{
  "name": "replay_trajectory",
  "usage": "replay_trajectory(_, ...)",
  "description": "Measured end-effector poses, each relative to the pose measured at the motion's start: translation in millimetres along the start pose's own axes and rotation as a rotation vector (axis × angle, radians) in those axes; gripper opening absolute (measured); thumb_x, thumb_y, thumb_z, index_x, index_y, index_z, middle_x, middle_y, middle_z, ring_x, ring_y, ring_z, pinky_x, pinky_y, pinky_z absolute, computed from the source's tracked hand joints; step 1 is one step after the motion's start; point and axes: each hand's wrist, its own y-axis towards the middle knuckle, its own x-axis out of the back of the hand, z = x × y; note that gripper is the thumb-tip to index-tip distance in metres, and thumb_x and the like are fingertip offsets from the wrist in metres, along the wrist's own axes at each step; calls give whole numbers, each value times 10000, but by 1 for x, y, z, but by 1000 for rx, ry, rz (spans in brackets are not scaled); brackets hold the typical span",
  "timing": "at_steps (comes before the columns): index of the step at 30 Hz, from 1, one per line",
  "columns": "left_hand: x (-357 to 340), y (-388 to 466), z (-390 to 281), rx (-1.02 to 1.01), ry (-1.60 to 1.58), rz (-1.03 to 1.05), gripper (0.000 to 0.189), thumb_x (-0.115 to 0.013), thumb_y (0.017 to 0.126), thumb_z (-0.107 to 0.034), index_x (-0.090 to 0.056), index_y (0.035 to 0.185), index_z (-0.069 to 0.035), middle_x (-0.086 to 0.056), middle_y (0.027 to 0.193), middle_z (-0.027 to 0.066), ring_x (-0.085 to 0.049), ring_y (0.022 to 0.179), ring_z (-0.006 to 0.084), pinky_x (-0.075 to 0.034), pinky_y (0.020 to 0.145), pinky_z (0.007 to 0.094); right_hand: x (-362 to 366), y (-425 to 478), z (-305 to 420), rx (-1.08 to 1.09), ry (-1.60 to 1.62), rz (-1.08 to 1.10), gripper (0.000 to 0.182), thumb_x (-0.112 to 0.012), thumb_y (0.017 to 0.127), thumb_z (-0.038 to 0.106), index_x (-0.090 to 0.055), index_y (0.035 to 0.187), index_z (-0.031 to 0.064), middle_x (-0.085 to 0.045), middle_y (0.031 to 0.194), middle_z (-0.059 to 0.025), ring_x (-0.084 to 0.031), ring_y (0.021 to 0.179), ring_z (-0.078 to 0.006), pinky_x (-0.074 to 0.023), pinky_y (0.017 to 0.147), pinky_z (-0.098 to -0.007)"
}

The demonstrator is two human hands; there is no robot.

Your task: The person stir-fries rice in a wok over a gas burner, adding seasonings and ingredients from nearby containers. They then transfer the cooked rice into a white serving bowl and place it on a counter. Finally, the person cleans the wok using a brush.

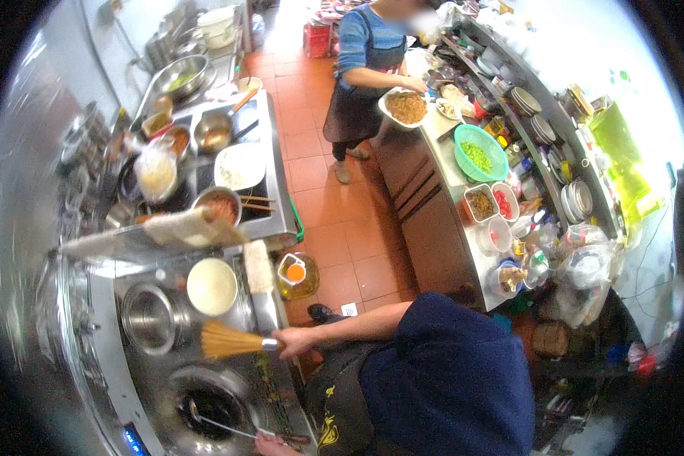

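Note:
A bamboo wok brush (pixel 233 340) with a metal collar is gripped in my right hand (pixel 296 342), its bristles spread over the steel stove top. At the lower edge of the view, my left hand (pixel 273 444) holds the long metal handle of a ladle (pixel 225 426). The ladle's head rests over the dark inside of a wok (pixel 208 406) set into the stove. Beyond the brush, a pale round container (pixel 212 286) stands on the stove, beside a round steel pot (pixel 151 319).
An oil jug (pixel 297 276) with an orange cap stands by the stove edge. Farther along are a cooktop with pans (pixel 212 132) and a white dish (pixel 239 165). Across the tiled aisle (pixel 342 239), another person (pixel 370 62) works at a counter holding a green colander (pixel 481 153) and food tubs (pixel 480 203).

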Motion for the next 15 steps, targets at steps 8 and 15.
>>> replay_trajectory(8, -104, 4, -6, 116, 159, 1, 236, -564, 925, -251, -597, 1056, -57, -582, 980, 126, -528, 815, 221, -449, 671, 369, 70, 17, -34, 76, 66, -9, 391, -668, 772, 184, -519, 1083, -1, -649, 890, -198, -645, 839, -348, -504, 744, -442)
replay_trajectory(15, -83, 14, 2, 156, 103, 6, 334, -505, 939, -206, -553, 1224, -39, -551, 1180, 165, -518, 1045, 255, -449, 845, 407, 90, 39, -43, 99, -31, 117, 420, -701, 754, 217, -599, 1095, -6, -671, 891, -200, -654, 812, -349, -515, 741, -448)
